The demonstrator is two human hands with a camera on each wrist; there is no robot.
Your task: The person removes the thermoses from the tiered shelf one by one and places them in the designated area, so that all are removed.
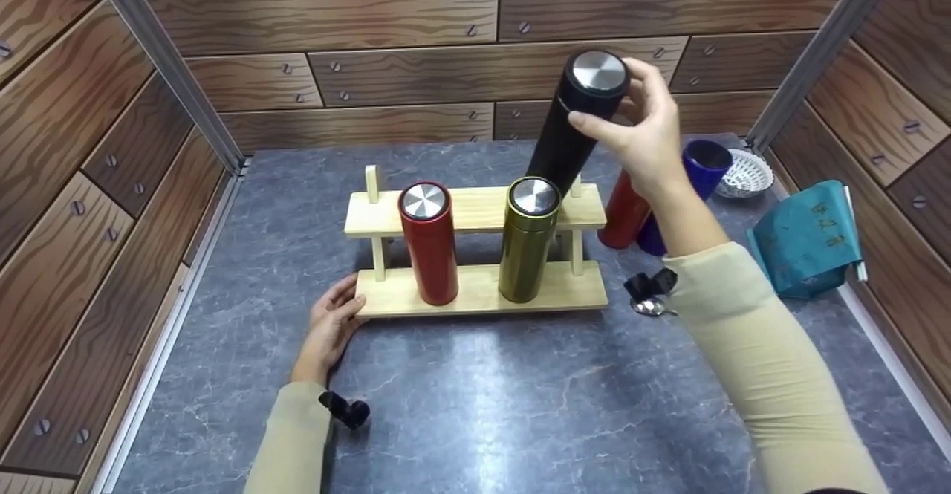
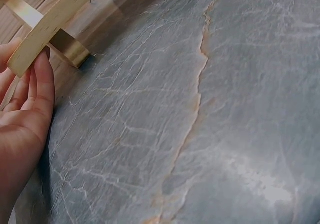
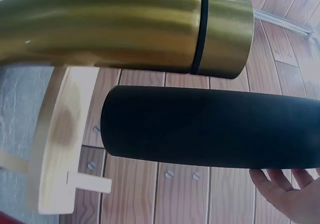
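Note:
My right hand grips a black thermos near its silver-topped lid. The thermos tilts above the right part of a two-tier wooden rack; in the right wrist view its base is apart from the upper shelf. On the rack's lower shelf stand a red thermos and a gold-green thermos, both upright. My left hand holds the left end of that lower shelf, thumb on top, fingers beneath, as the left wrist view shows at the board end.
Right of the rack, partly behind my right forearm, are another red cylinder and a blue cup-like cylinder. A white woven basket, a teal pouch and a spoon lie nearby. Wood-patterned walls enclose the table.

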